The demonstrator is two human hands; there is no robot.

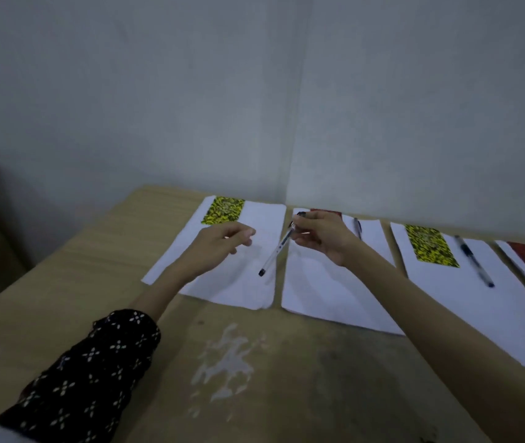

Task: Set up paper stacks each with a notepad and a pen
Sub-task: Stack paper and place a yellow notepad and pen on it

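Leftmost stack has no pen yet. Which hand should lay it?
Right. The right hand already pinches the pen over the leftmost stack; the left hand hovers empty.

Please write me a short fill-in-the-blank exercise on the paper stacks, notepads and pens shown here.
1. The pen above the leftmost paper stack is held by the ____ hand.
2. The notepad on the leftmost paper stack has a ____ patterned cover.
3. The left hand holds ____.
4. The third paper stack from the left carries a yellow notepad and a ____.

Missing words: right; yellow; nothing; pen
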